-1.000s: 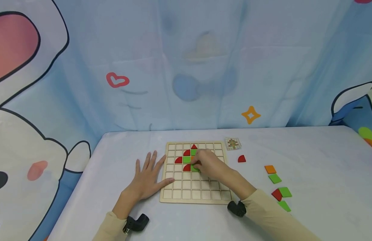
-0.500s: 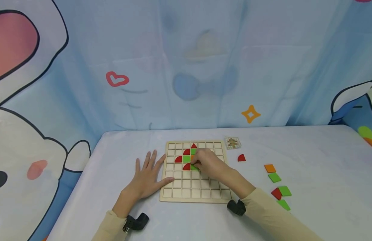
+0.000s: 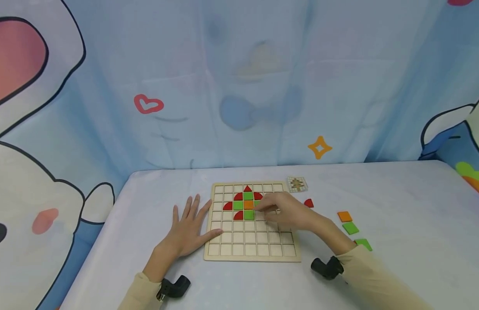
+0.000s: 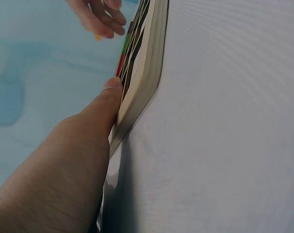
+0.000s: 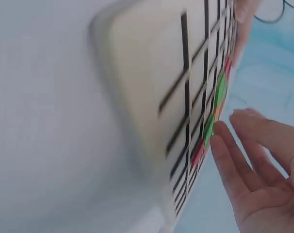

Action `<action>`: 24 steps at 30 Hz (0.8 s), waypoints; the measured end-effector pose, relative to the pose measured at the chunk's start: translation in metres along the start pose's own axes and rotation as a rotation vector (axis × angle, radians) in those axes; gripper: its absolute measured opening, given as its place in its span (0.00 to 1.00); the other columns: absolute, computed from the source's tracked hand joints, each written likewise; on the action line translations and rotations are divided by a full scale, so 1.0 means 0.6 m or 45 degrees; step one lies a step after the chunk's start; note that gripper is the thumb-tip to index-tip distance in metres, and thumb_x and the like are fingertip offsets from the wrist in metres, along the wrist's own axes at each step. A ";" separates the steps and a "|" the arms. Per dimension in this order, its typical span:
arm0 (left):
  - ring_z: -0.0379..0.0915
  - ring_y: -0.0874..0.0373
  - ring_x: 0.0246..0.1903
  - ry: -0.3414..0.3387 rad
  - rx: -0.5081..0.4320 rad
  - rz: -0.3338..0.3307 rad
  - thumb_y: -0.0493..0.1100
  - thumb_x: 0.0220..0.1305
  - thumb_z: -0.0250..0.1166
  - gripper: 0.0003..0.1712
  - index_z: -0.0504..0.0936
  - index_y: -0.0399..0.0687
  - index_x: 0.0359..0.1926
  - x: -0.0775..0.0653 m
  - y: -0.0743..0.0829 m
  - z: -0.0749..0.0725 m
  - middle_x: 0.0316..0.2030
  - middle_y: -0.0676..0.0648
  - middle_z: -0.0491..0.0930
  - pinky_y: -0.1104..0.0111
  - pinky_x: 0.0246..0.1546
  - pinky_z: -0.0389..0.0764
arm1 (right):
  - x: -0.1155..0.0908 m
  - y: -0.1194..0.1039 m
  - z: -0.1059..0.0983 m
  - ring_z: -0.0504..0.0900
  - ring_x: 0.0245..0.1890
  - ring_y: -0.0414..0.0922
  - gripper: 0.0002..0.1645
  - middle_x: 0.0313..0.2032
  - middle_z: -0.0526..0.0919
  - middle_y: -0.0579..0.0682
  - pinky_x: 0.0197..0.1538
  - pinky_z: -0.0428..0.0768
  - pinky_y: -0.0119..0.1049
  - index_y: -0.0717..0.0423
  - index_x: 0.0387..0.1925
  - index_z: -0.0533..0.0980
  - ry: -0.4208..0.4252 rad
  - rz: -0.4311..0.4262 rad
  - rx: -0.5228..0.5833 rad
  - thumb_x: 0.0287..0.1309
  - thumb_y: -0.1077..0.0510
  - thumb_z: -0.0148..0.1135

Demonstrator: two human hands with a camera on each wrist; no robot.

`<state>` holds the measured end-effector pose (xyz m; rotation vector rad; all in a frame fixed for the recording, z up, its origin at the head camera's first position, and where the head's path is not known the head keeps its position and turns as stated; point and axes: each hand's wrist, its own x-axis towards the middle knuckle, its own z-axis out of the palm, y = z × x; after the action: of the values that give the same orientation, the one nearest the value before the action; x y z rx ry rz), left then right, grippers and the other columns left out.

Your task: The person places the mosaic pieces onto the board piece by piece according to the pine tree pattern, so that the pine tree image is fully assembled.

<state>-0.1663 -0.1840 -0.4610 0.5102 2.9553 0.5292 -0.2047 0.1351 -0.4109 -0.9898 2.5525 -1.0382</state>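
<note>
A wooden grid board (image 3: 239, 250) lies on the table with coloured tiles set in its cells. Among them are a red triangle (image 3: 247, 189) at the top, an orange square (image 3: 249, 205), green squares (image 3: 249, 215) and red rounded pieces (image 3: 238, 215). My left hand (image 3: 189, 226) lies spread at the board's left side, its thumb (image 4: 110, 90) touching the edge. Over the right part of the tile pattern hovers my right hand (image 3: 287, 211), hiding some cells. Its fingers (image 5: 224, 158) are loosely bent, and nothing shows between them in the right wrist view.
A small pattern card (image 3: 297, 184) lies off the board's upper right corner. Loose tiles rest to the right: a red rounded one (image 3: 309, 203), an orange square (image 3: 344, 216), a green one (image 3: 350, 227) and another green one (image 3: 363, 244) partly behind the right sleeve.
My right hand has drawn back to the right from the orange square, uncovering it and the green square below. Its fingers have loosened. The left hand keeps its place.
</note>
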 end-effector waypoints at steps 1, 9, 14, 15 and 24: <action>0.30 0.35 0.82 0.006 -0.001 0.003 0.71 0.70 0.59 0.53 0.52 0.51 0.84 0.000 0.000 0.001 0.83 0.35 0.41 0.29 0.72 0.32 | -0.006 0.005 -0.008 0.85 0.51 0.50 0.15 0.49 0.88 0.51 0.55 0.85 0.43 0.60 0.52 0.87 -0.008 -0.008 0.005 0.65 0.69 0.69; 0.28 0.37 0.82 -0.014 0.019 -0.004 0.72 0.70 0.58 0.54 0.50 0.52 0.85 0.001 -0.003 0.003 0.83 0.36 0.38 0.30 0.73 0.30 | -0.058 0.040 -0.062 0.83 0.50 0.51 0.15 0.50 0.87 0.48 0.53 0.84 0.49 0.56 0.49 0.88 0.052 0.049 -0.114 0.60 0.67 0.74; 0.28 0.37 0.82 -0.016 0.026 0.002 0.72 0.71 0.58 0.54 0.50 0.52 0.85 0.005 -0.003 0.002 0.83 0.36 0.38 0.29 0.73 0.30 | -0.083 0.058 -0.077 0.81 0.52 0.53 0.16 0.51 0.85 0.51 0.54 0.83 0.52 0.57 0.48 0.89 0.120 0.070 -0.236 0.57 0.68 0.76; 0.28 0.37 0.82 -0.010 0.022 0.004 0.72 0.71 0.58 0.54 0.51 0.52 0.85 0.004 -0.003 0.002 0.83 0.35 0.39 0.29 0.73 0.30 | -0.086 0.062 -0.079 0.81 0.52 0.53 0.16 0.51 0.85 0.51 0.54 0.82 0.53 0.57 0.47 0.89 0.129 0.081 -0.244 0.57 0.68 0.76; 0.28 0.37 0.82 -0.019 0.008 -0.009 0.72 0.70 0.58 0.54 0.51 0.51 0.85 0.001 0.000 0.000 0.83 0.36 0.39 0.30 0.73 0.29 | -0.102 0.085 -0.079 0.79 0.54 0.58 0.15 0.51 0.83 0.56 0.57 0.82 0.56 0.62 0.47 0.88 0.182 0.189 -0.211 0.57 0.70 0.74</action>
<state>-0.1665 -0.1836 -0.4610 0.5016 2.9442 0.5132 -0.2044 0.2280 -0.4140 -0.7736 2.8172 -0.8993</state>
